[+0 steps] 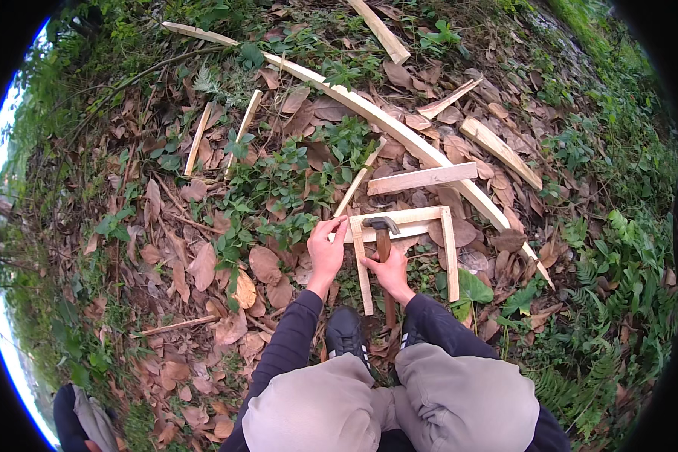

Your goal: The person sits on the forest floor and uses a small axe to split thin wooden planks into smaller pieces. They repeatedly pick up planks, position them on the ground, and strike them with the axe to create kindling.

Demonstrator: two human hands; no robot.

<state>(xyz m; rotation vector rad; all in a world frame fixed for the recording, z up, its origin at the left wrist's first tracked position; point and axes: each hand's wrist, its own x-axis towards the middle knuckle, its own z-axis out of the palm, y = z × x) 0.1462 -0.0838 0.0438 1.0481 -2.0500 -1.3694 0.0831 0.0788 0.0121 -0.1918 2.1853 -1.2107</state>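
Observation:
A hammer [384, 239] with a dark claw head and a brown wooden handle is gripped in my right hand [390, 273]. Its head lies over the top bar of a U-shaped frame of pale wood strips [450, 260], near the left corner. The frame's two legs point toward me. At that same corner my left hand [326, 252] is closed, thumb and fingertips pinched against the end of the wood. Whatever small thing sits between those fingertips is too small to make out.
Just beyond the frame lies a short board [422, 178], beside a long bent-looking strip [399, 132]. Thicker pieces [501, 152] and thin sticks [198, 139] are scattered on leaf litter and green plants. My shoes [345, 331] stand close to the frame. Another person's dark clothing [71, 414] shows at lower left.

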